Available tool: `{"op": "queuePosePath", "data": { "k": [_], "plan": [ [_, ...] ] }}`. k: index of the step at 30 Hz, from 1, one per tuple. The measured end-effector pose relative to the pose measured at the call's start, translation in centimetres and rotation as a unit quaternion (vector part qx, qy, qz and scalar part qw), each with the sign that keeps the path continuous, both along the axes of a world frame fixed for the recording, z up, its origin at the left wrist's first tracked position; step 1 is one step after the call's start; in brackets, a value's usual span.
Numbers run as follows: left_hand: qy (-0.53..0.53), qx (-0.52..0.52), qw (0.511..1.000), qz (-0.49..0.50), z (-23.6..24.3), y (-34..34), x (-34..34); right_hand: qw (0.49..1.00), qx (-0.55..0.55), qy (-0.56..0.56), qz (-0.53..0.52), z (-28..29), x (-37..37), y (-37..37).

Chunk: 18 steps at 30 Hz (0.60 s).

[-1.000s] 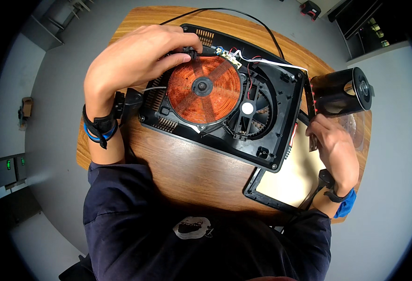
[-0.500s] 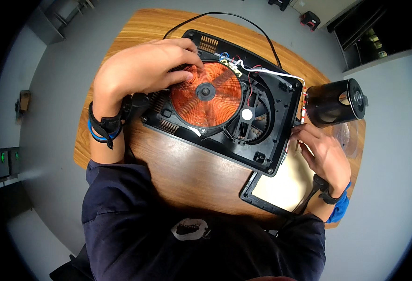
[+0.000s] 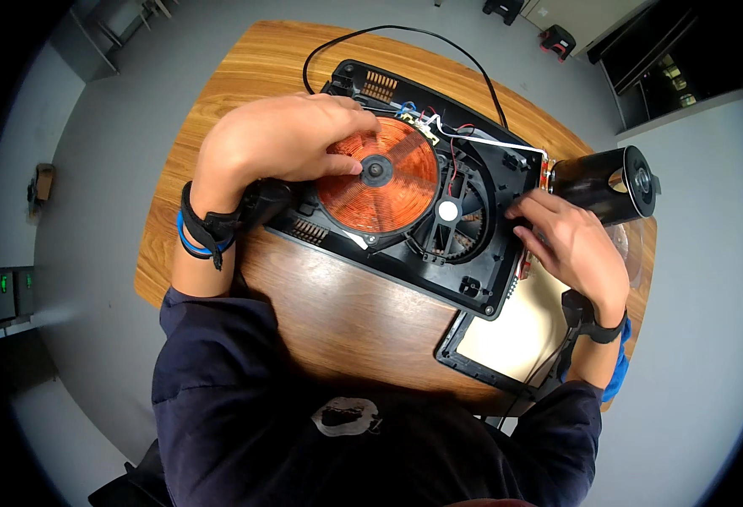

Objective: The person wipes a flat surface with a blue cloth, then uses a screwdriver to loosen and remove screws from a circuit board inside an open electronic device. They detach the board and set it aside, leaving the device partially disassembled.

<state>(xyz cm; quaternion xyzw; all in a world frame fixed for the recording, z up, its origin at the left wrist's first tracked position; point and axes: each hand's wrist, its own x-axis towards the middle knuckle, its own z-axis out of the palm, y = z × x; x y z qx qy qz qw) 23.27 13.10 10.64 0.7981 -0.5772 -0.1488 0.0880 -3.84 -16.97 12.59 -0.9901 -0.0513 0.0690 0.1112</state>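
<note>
An opened induction cooker base [image 3: 363, 269] lies at a slant on the table, its black housing showing a round copper coil [image 3: 397, 198] and a black fan [image 3: 473, 198] with a white hub. Over the coil's upper left rests my left hand [image 3: 291, 139], thumb close to the coil's centre and fingers apart, nothing in its grasp. My right hand [image 3: 570, 245] is at the housing's right wall, fingers bent, thumb and fingertips apart with nothing visible between them. Below that hand a narrow circuit board [image 3: 523, 269] shows along the housing's edge, partly hidden.
A black cylinder [image 3: 591, 188] lies beside the housing at the right. The cream-coloured cover panel [image 3: 502, 342] with a black frame lies partly under the housing. A black cord [image 3: 405, 27] loops behind it; a clear plastic piece [image 3: 633, 249] sits near the table's right edge.
My left hand has slid right, its thumb nearer the coil's centre. My right hand has moved up and left, from beside the housing's edge onto its right wall. The housing has shifted slightly.
</note>
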Motion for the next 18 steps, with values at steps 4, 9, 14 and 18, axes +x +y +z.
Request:
{"op": "queuePosePath", "data": {
  "k": [4, 9, 14, 18],
  "plan": [
    [0.02, 0.048, 0.999, -0.005, 0.2, -0.5, 0.1, 0.997, 0.0, -0.04, 0.068, -0.4, 2.2, 0.9],
    [0.009, 0.045, 0.999, -0.021, 0.0, -0.7, -0.1, 0.987, 0.001, -0.083, 0.135, -1.3, 5.4, 2.8],
    [0.014, 0.039, 0.999, -0.035, -0.9, -0.5, 0.1, 0.98, 0.004, -0.057, 0.19, -2.8, 8.2, 5.1],
    [0.031, 0.019, 0.999, -0.024, -0.8, -0.5, 0.2, 0.979, 0.028, -0.012, 0.204, -4.5, 9.9, 6.7]
  ]
}}
